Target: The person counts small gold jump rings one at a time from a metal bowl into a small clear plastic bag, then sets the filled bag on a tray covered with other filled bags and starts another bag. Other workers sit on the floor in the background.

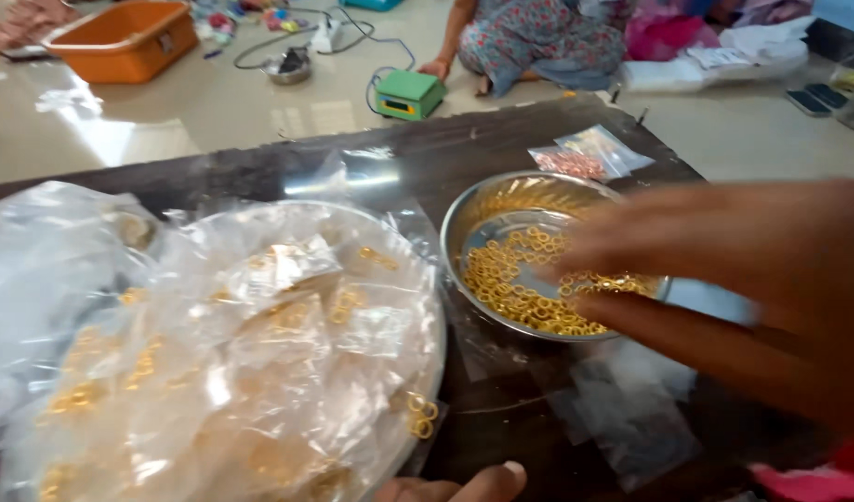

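Right hand (743, 279) blurred, reaching across the steel bowl (473, 209) near the counter's far right edge, fingers (631, 321) spread and dipping into the heap of small gold rings (529, 293) lying in the bowl's near half. Grip loose and fairly wide open; impossible to tell through the blur whether any rings are pinched between the fingertips. Left hand (464, 485) barely in view at the near edge of the dark counter (427, 153), only a thumb tip showing, resting just beside the big round tray (441, 344); grip not visible, so cannot tell. Tray heaped with small clear bags (287, 325), each holding a few rings, one bag (420, 416) slipping over the tray's right rim. More empty clear bags (631, 418) lying flat near the right near corner, two filled packets (589, 153) at the far right corner. Beyond, on the floor, a seated person (529, 37), a green scale (408, 93) and an orange crate (125, 37). Likely risks: a quick sweep tipping the shallow bowl or flicking rings onto the counter and floor; slick bags sliding off the overfull tray; loose rings lost among the clear plastic.
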